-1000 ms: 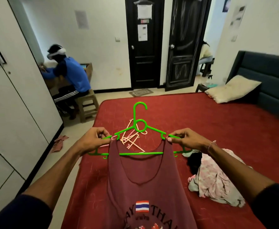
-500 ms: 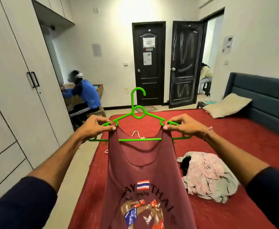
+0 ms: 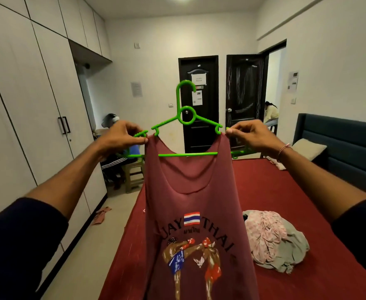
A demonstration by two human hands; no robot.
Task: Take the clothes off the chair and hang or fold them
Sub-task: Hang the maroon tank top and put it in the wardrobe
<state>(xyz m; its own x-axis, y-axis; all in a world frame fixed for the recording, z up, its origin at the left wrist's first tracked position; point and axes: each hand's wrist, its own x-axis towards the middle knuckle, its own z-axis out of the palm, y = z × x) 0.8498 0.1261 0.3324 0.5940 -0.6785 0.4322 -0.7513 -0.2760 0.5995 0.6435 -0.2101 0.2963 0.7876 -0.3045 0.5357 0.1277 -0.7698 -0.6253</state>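
A maroon tank top point(image 3: 196, 191) with a flag and boxer print hangs on a green plastic hanger point(image 3: 185, 118), held up in front of me over the bed. My left hand point(image 3: 121, 135) pinches the top's left strap against the hanger's left arm. My right hand point(image 3: 248, 133) pinches the right strap at the hanger's right arm. A crumpled pile of pink and grey clothes point(image 3: 273, 237) lies on the red bed point(image 3: 296, 191) to the right. No chair is in sight.
A white wardrobe point(image 3: 26, 115) lines the left wall, with a floor strip between it and the bed. A person sits on a stool point(image 3: 134, 174) at the far left. Two black doors point(image 3: 199, 100) stand ahead. A dark headboard point(image 3: 340, 148) and pillow point(image 3: 307, 148) are right.
Both hands have raised the hanger and tank top higher, from just above the bed to face level. The loose pink hangers on the bed are now hidden behind the top.
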